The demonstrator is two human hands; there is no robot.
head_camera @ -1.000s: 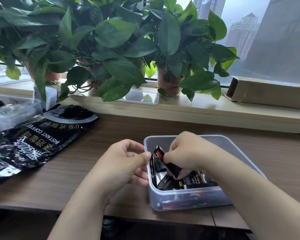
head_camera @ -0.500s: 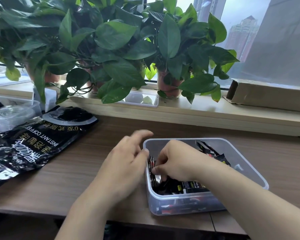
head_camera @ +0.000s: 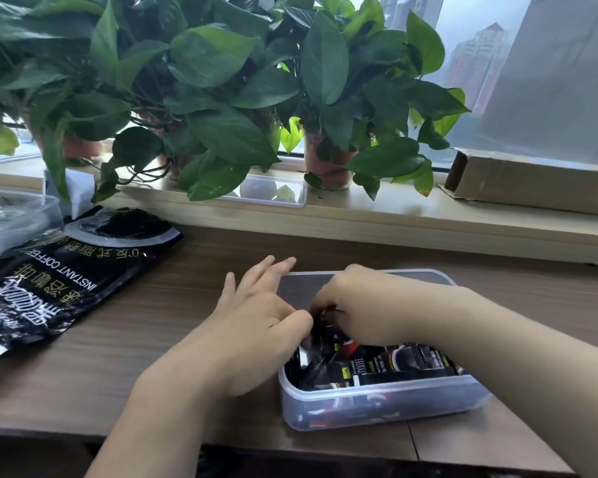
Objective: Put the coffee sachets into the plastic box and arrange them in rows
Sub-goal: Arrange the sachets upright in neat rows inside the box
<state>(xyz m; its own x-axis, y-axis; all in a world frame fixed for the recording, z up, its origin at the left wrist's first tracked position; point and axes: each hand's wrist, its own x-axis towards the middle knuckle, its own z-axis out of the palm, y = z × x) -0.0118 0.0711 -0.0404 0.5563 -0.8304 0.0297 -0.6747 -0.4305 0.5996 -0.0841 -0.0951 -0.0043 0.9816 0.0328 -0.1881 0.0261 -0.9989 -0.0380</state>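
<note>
I have one wide-angle camera, worn on the person's head. It looks from above the near edge of the brown wooden table (head_camera: 145, 339), forward and down, toward the pale wooden window sill (head_camera: 428, 219) behind the far edge. It is near: the clear plastic box (head_camera: 377, 405) of black coffee sachets (head_camera: 394, 365) fills the lower middle, left hand (head_camera: 256, 326) and right hand (head_camera: 363, 305) over it.

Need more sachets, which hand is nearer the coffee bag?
Left. The left hand is at the left rim of the plastic box, toward the coffee bag; the right hand is over the box.
</note>
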